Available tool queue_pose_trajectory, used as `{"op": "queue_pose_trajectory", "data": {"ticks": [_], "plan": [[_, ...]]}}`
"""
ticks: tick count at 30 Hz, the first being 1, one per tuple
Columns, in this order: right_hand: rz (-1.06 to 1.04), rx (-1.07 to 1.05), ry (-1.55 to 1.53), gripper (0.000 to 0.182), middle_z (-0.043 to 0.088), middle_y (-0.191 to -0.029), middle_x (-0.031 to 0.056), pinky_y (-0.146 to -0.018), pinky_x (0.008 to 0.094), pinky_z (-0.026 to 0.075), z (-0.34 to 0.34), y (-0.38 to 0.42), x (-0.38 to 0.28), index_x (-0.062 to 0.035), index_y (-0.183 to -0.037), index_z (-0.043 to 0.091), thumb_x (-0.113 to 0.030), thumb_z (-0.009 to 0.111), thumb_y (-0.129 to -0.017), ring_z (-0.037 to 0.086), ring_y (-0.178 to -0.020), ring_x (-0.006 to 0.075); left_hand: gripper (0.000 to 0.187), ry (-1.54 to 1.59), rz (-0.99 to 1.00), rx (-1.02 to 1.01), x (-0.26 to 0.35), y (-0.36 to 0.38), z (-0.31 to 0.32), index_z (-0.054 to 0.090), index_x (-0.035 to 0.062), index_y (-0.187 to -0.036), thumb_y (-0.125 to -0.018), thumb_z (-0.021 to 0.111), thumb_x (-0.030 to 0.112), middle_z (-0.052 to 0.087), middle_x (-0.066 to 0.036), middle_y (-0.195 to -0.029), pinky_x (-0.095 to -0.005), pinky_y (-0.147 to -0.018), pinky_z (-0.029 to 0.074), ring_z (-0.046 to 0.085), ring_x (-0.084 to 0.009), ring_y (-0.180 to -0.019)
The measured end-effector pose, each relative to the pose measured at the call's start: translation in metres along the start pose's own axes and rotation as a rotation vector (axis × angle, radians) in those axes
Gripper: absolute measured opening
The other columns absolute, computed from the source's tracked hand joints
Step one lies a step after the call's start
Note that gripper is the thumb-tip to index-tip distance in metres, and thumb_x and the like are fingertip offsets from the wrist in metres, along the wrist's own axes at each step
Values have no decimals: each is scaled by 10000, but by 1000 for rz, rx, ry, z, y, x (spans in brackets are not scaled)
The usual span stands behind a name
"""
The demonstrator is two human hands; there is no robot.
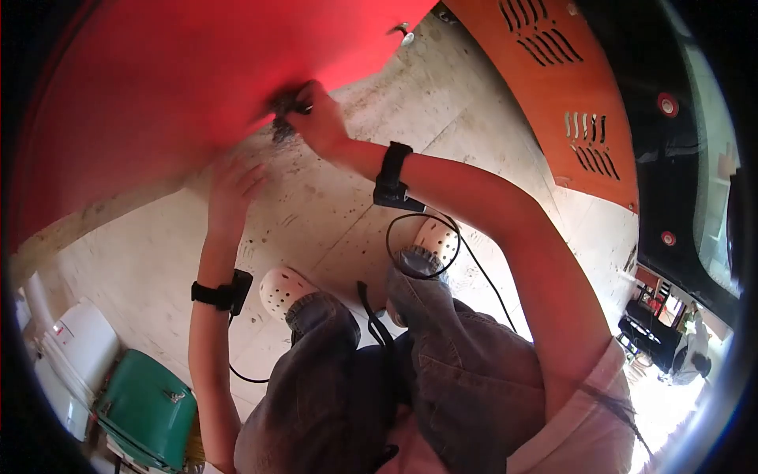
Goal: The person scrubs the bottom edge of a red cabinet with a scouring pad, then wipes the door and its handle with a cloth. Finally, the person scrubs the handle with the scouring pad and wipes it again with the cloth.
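Observation:
A large red panel (197,71) slants across the upper left, over the floor. My right hand (322,126) is at its lower edge, fingers closed around a dark, ragged-looking thing (284,103) held against the red surface; motion blur hides what kind of thing it is. Below the same edge, to the left, my left hand (235,180) reaches up with fingers stretched out and nothing in them. Black straps with small boxes circle both wrists, and a thin black cable (482,276) hangs from the right one.
Beneath my shoes (284,292) lies a pale tiled floor (316,213) with dark specks. An orange panel with slots (545,95) and a dark panel (671,158) stand at right. A green chair (150,407) and a white container (87,347) are at lower left.

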State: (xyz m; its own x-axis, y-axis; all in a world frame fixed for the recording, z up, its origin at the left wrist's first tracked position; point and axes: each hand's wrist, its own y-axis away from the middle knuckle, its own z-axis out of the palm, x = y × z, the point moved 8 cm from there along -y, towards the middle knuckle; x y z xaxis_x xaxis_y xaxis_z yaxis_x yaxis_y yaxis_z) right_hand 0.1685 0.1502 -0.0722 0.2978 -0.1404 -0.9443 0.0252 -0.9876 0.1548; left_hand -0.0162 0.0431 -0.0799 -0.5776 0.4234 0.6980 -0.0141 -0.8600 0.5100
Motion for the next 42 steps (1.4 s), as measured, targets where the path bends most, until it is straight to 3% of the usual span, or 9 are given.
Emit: {"op": "queue_pose_trajectory", "data": {"ticks": [8,9,22,26,28,32,36,38,42], "plan": [[246,546,204,369,591,-800,168,-651,461,437,-133,-36,61,-99,-976,407,-143,607,-669,573,-787,377,529,-133,-37,78,10,3,6,240,185,-1367,-883,448,224,371,-72,-1252,-423,-966,346,437,-324,-1155],[281,635,280,376,611,-849,112,-670,364,467,-146,-32,61,-73,-963,462,-149,660,-652,602,-785,263,529,-122,-50,93,9,3,7,229,195,-1370,-887,441,229,351,-73,-1270,-422,-970,342,429,-321,-1162],[187,194,-235,334,562,-897,118,-670,299,479,-78,-9,1,1,-954,468,-97,666,-703,579,-804,194,508,-38,-95,140,-5,0,-3,171,277,-1379,-920,389,277,256,-69,-1365,-452,-986,319,374,-358,-1204],[244,192,-232,447,587,-817,115,-617,303,468,-97,-7,3,-12,-936,488,-249,727,-641,581,-763,172,689,-84,-65,60,-11,-3,-5,10,263,-1405,-883,457,222,126,-100,-1436,-422,-904,399,460,-333,-1134],[420,262,62,474,597,-747,94,-547,311,462,-99,-24,82,-35,-926,515,-308,737,-608,582,-648,166,700,-103,-45,95,-12,-1,-2,16,267,-1404,-875,470,205,200,-95,-1409,-415,-880,412,488,-314,-1096],[341,-349,170,319,562,-607,52,-485,315,426,-97,-20,97,-55,-721,568,-315,711,-607,546,-550,154,707,-76,-46,63,-12,-1,-6,44,256,-1400,-858,488,160,388,-73,-1300,-377,-814,449,541,-274,-1004],[25,-881,564,279,571,-589,64,-526,352,408,-114,-7,81,-62,-691,608,-300,697,-575,530,-559,168,523,-393,-105,36,-4,-1,-27,333,139,-1311,-823,520,140,524,-68,-1157,-296,-692,479,587,-197,-904],[-66,-800,649,199,540,-503,114,-475,364,405,-140,-7,33,-38,-601,614,-230,631,-548,534,-473,215,411,-682,-121,-33,16,3,-33,466,88,-1217,-814,532,138,584,-64,-1066,-285,-693,478,593,-164,-883],[-268,-513,659,289,609,-760,123,-633,351,447,-196,-1,-108,-67,-868,596,-231,634,-632,595,-768,263,355,-896,193,-204,87,19,-10,503,28,-1168,-821,519,98,621,-68,-979,-286,-731,475,598,-163,-876]]}}
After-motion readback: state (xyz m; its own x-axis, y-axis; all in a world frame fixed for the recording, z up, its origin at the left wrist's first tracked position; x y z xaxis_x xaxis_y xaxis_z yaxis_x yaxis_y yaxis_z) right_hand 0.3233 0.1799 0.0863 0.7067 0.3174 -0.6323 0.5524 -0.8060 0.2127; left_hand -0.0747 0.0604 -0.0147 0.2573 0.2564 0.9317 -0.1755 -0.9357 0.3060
